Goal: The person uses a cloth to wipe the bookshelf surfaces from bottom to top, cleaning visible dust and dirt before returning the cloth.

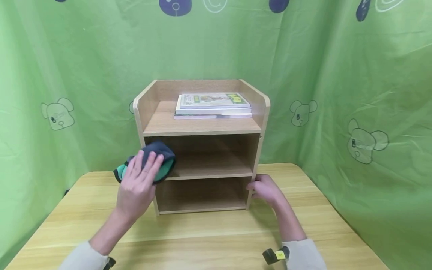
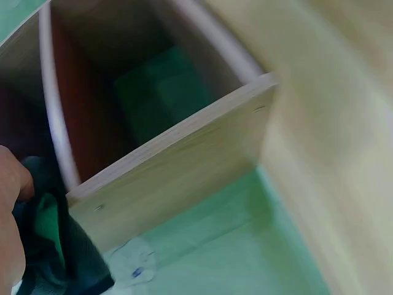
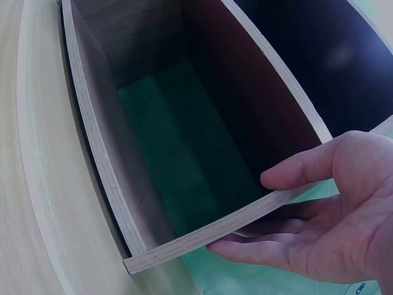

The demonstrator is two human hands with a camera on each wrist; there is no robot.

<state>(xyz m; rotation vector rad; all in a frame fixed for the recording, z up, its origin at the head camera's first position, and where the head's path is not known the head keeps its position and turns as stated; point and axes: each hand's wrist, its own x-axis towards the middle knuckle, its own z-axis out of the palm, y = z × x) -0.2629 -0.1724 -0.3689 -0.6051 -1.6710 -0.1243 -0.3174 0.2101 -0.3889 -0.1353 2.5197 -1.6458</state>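
A small wooden shelf with two open compartments and a railed top stands on the table. My left hand holds a dark blue and green cloth at the shelf's left side panel, by the upper compartment. In the left wrist view, the folded cloth hangs beside the panel's front edge, and only part of the hand shows. My right hand grips the right side panel low down. The right wrist view shows the thumb on the inner side and the fingers along the outside.
Several stacked books lie on the shelf's top board. The light wooden table extends around the shelf's base. Green curtains with printed bear faces hang behind and on both sides.
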